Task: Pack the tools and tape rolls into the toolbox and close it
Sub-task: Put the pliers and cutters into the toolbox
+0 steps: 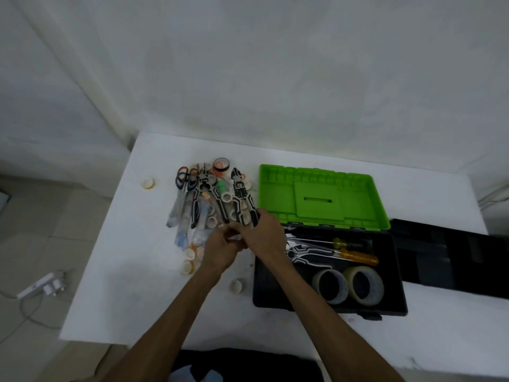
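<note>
From the head view, the toolbox [329,274] lies open with two tape rolls [348,285] and screwdrivers [355,250] inside; the pile of tools [209,202] waits beside it, where both hands [242,241] meet, grips blurred, I cannot tell

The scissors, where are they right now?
In the head view, the scissors lie on the left edge of the tool pile, on the table left of the green tray.

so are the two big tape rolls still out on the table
No, both big tape rolls stand inside the open black toolbox, below the yellow-handled screwdrivers.
</note>
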